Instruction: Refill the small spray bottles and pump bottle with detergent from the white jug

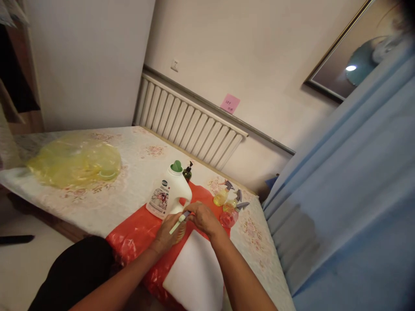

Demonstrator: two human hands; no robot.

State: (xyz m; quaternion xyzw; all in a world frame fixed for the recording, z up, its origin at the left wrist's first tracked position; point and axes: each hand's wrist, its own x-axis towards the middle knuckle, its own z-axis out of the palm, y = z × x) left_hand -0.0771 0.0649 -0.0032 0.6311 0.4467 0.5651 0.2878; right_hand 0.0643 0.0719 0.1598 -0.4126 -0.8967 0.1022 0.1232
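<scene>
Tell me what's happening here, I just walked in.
A person has both bare hands together over a red plastic sheet. The right hand grips the grey end of a small grey and pale-green piece, perhaps a spray head, with the left hand close against it. Just beyond stands a big white jug with something green in its mouth. Three small spray bottles are grouped to the right, and a yellow plastic bag lies off to the left.

At nine o'clock, on pale floral-patterned cloth (132, 172), a crumpled translucent yellow plastic bag (78, 162). At eleven, a white ribbed radiator (191, 125) below a square white wall socket (174, 65). At one, a pink handwritten paper note (230, 103); at two, a gold-edged framed picture (335, 71); at three, a light-blue fabric curtain (343, 164).
</scene>
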